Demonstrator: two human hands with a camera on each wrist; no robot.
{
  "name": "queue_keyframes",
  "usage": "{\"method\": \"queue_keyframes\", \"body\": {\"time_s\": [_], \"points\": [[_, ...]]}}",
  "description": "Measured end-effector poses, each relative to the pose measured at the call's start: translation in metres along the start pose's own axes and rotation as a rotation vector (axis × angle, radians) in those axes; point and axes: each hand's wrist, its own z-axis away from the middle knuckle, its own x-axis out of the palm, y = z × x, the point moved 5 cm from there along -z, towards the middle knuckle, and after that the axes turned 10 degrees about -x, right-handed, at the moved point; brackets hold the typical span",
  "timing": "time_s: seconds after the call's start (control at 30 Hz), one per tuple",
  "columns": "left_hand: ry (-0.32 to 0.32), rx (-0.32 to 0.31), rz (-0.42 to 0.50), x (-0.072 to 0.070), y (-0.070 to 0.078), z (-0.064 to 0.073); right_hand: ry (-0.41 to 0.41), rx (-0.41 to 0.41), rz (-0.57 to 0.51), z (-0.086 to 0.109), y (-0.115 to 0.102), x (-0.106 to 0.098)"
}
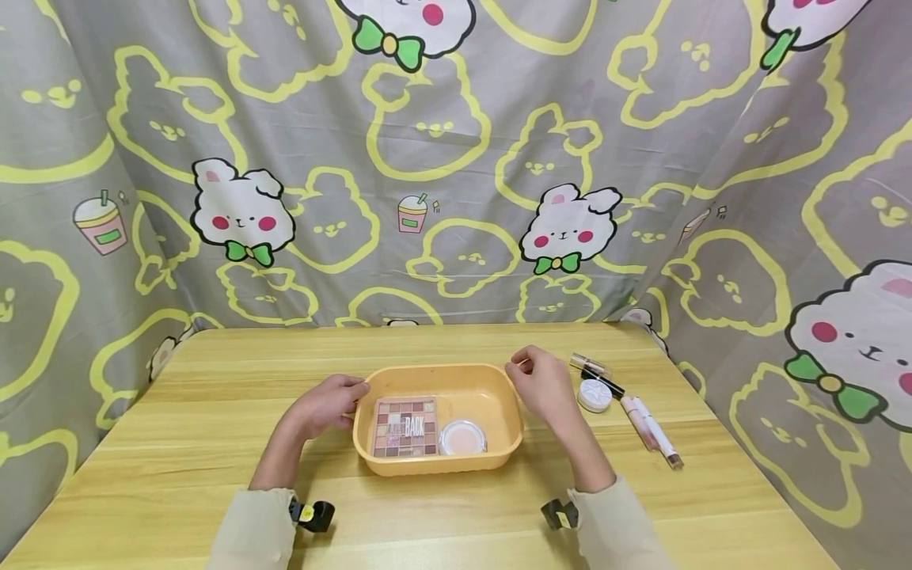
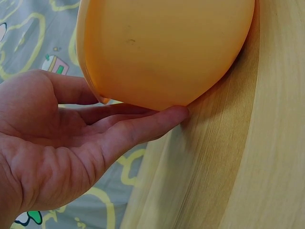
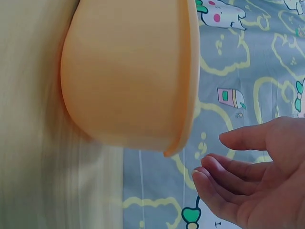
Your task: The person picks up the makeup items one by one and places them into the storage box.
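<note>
A yellow-orange plastic basin with rounded corners stands on the table between both hands. Inside it, an eyeshadow palette lies at the left and a round compact with a clear lid sits beside it. My left hand holds the basin's left end. In the left wrist view its thumb is at the rim and its fingers run along the outer wall. Off the basin's right end, my right hand hovers with loosely bent fingers. A gap shows between those fingers and the rim in the right wrist view.
To the right on the wooden table lie a white round case, a dark slim tube, a pink tube and a white pen-like stick. A patterned curtain hangs behind and at both sides.
</note>
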Motion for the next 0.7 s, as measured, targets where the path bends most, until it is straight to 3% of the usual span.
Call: {"method": "queue_keyframes", "body": {"time_s": [0.7], "points": [[-0.018, 0.002, 0.008, 0.001, 0.001, 0.001, 0.065, 0.043, 0.037, -0.001, 0.023, -0.032]]}}
